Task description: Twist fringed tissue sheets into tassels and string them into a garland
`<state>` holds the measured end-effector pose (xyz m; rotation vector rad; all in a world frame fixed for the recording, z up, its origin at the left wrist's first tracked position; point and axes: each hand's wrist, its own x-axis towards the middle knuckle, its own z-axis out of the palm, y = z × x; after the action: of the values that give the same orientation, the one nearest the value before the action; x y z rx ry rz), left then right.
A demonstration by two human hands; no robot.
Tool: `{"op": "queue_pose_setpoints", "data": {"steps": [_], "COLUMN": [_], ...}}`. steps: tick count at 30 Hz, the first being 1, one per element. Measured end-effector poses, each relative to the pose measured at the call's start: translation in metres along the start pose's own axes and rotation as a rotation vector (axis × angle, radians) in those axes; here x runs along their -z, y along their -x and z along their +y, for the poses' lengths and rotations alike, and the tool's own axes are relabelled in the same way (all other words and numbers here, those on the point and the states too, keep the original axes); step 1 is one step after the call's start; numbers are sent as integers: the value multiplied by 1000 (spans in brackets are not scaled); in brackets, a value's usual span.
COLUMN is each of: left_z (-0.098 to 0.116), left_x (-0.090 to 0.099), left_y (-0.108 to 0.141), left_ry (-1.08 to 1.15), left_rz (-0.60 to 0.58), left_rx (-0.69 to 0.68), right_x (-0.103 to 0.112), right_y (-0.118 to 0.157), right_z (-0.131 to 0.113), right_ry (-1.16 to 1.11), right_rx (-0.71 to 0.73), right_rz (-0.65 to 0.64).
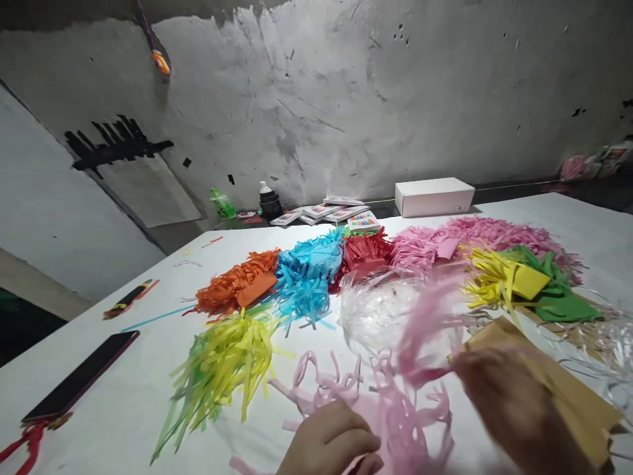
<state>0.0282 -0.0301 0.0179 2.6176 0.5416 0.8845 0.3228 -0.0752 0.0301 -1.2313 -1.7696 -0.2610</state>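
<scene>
My left hand (331,439) rests at the bottom centre with its fingers curled over the near part of a pink tissue-paper tassel (346,389), whose cut strips fan out on the table. To the right, my right hand (509,396) is raised and smeared by motion. From its fingertips hangs a bunch of pink paper strips (425,330), also blurred. Below that hand lies a brown paper envelope (568,389). A yellow and green tassel (227,363) lies to the left of my left hand, and a crumpled clear plastic bag (380,303) sits beyond the pink strips.
Across the white table (143,369) runs a row of orange (237,280), blue (309,270), red (363,254) and pink tassels (509,237). Yellow (529,280) and green (568,307) ones lie right. A phone (82,376), cutter (128,299) and white box (435,196) are also there.
</scene>
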Motion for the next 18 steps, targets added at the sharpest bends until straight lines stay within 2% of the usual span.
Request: {"op": "queue_pose_setpoints", "data": {"steps": [1, 3, 5, 8, 10, 12, 15, 18], "left_z": [8, 17, 16, -3, -17, -26, -30, -30], "left_x": [10, 25, 31, 29, 24, 19, 10, -2], "left_y": [-13, -40, -63, -81, -83, -81, -80, -83], "left_ry": [68, 129, 254, 722, 1053, 1247, 1308, 1248], "left_rz": [36, 148, 74, -148, -202, -182, -63, 89], "left_rx": [-6, 16, 216, 657, 868, 964, 976, 907], "right_x": [-11, -28, -38, -43, -47, -53, -67, -82], "right_y": [-9, -25, -37, -48, -50, -47, -39, -30], "right_z": [-10, -26, -36, -36, -32, -28, -26, -24], "right_ry": [43, 115, 141, 112, 71, -35, -300, -489], "right_rx": [180, 415, 532, 574, 553, 470, 186, -80], "right_rz": [-108, -186, -158, -78, -42, -23, -60, -115]}}
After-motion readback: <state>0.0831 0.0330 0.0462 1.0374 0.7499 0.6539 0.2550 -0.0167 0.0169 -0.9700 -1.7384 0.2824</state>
